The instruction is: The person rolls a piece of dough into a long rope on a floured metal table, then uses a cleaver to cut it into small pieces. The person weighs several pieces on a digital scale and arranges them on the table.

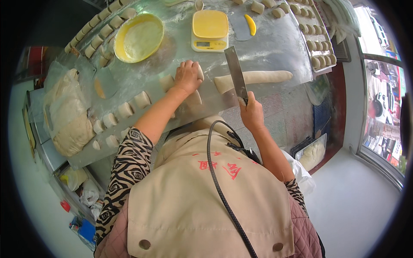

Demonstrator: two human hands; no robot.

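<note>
My left hand (187, 77) is closed around a cut piece of dough (200, 73), which shows at its fingertips. My right hand (252, 111) grips the handle of a cleaver-like knife (236, 69); the blade points away from me and overlaps the left part of a long dough roll (267, 77). Whether the blade touches the roll, I cannot tell. Another cut dough piece (194, 98) lies just below my left hand, and one more (166, 82) is to its left. Several cut pieces (125, 110) form rows along the near edge of the metal table (206, 109).
Beyond my hands stand a yellow digital scale (210, 30), a yellow bowl (139, 38) with flour and a scraper (244, 27). A large dough mass (69, 116) under plastic lies at left. A tray (314, 38) of dough pieces is at right. A black cable (214, 180) crosses my apron.
</note>
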